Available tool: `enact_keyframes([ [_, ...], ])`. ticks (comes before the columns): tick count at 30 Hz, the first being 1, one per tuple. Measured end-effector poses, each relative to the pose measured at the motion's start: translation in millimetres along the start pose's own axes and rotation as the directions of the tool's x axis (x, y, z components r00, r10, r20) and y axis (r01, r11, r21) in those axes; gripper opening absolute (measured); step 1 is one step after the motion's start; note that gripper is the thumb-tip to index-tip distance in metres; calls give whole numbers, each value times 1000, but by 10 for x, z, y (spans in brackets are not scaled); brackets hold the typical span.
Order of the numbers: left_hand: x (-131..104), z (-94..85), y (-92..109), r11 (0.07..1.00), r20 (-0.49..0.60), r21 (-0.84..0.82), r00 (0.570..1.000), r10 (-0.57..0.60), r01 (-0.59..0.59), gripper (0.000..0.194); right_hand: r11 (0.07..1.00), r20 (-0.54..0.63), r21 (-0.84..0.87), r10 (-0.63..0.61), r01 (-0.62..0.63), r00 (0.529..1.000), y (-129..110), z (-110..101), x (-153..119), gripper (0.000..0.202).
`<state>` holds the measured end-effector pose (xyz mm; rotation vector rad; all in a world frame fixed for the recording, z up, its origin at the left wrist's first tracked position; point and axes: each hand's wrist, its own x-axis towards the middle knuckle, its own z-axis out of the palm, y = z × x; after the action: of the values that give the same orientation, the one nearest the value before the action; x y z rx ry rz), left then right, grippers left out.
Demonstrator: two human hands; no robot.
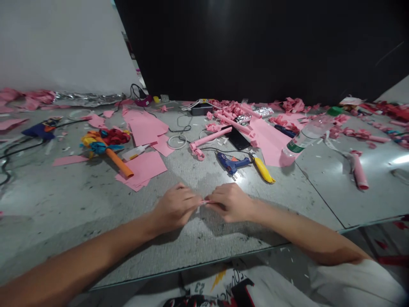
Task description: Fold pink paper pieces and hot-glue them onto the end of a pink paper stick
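Note:
Near the front edge of the grey table (134, 230), my left hand (177, 204) and my right hand (231, 202) meet almost fingertip to fingertip. Between them both pinch a small strip of pink paper (204, 201), mostly covered by the fingers. Just beyond my right hand lies a blue glue gun (231, 163) with a yellow piece (263, 170) beside it. Pink paper sheets (147, 166) rest past my left hand, close to an orange paper tube (118, 162) topped with crumpled coloured paper (105, 140).
A clear plastic bottle (300, 143) with a green label stands at right. Behind the glue gun are a black phone (238, 138) and a rolled pink tube (212, 137). Crumpled pink paper (226, 110) lines the back, before a black panel (262, 47). Another pink roll (360, 170) lies far right.

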<state>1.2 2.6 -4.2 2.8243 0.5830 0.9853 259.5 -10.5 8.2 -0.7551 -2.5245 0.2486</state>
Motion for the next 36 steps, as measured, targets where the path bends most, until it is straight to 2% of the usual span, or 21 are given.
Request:
enact_keyframes([
  [2,62,-41,52,999,32,-3,999,-39,39,24,999,27,14,31,-31,999,-47,-56,44,26],
  [3,109,-72,76,994,16,-36,995,-101,101,25,996,28,55,63,-64,998,-71,-97,80,28],
  [4,167,-107,95,977,-19,-93,981,-194,192,25,985,17,127,114,-115,993,-91,-141,125,31],
  [5,234,-141,106,940,-65,-170,949,-309,295,24,957,2,229,184,-179,983,-105,-183,181,34],
  [6,309,-168,108,881,-107,-258,895,-434,397,22,900,-12,360,270,-248,963,-109,-215,246,36],
  [8,464,-178,80,735,-153,-416,755,-637,535,20,698,-14,629,450,-342,893,-76,-226,397,41],
  [10,590,-104,11,622,-191,-565,647,-738,542,20,450,33,826,562,-339,826,11,-143,551,42],
  [12,655,37,-83,461,-176,-743,523,-834,485,27,250,116,913,598,-322,793,127,14,679,43],
  [14,656,176,-172,407,-144,-777,493,-858,481,38,200,146,925,598,-324,788,234,179,756,47],
  [15,639,224,-207,394,-128,-783,495,-860,482,42,182,152,930,598,-318,787,274,244,772,48],
  [17,587,261,-248,393,-97,-782,528,-844,484,40,170,153,936,595,-309,789,321,316,763,47],
  [21,481,225,-247,430,-74,-762,595,-801,484,32,168,176,932,566,-322,805,313,319,650,43],
  [26,434,250,-243,488,-125,-724,602,-788,488,32,150,174,936,589,-319,789,285,348,567,39],
  [30,447,165,-233,567,-171,-676,648,-742,470,25,123,183,941,600,-316,778,275,353,579,39],
  [34,458,65,-214,752,-280,-528,755,-594,396,23,98,191,947,596,-307,780,255,301,579,40],
  [36,450,66,-237,757,-255,-509,768,-587,409,24,104,183,948,595,-301,783,248,286,576,41],
])
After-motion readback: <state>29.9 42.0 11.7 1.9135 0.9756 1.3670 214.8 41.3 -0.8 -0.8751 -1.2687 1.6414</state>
